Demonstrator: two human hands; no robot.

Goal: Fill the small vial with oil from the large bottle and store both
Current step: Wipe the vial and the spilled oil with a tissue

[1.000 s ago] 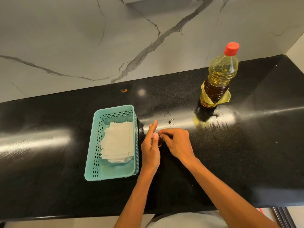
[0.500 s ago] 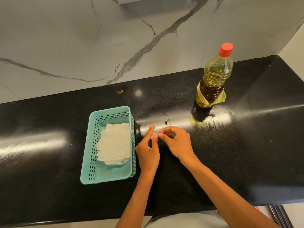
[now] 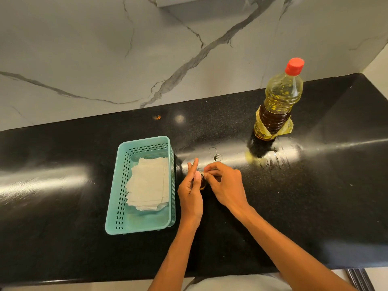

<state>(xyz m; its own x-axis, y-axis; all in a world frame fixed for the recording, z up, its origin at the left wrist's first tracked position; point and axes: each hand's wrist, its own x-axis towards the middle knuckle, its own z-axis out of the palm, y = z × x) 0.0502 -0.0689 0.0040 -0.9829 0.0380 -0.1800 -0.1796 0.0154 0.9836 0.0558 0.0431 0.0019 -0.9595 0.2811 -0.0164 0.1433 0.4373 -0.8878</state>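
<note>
Here both hands (image 3: pixel 190 194) (image 3: pixel 226 185) meet, each grip pinched narrow on the small vial (image 3: pixel 202 181).

Your left hand (image 3: pixel 190 195) and right hand (image 3: pixel 227 185) are both bare, with no gloves, rings, bracelets or watch on them that you can see. Both of your forearms are uncovered all the way down to the bottom edge of the view, with no sleeve or cuff showing anywhere along them, and the nail on your left thumb looks short and pale. Between your arms at the bottom edge, a patch of light, whitish garment (image 3: pixel 233 283) shows.
</note>
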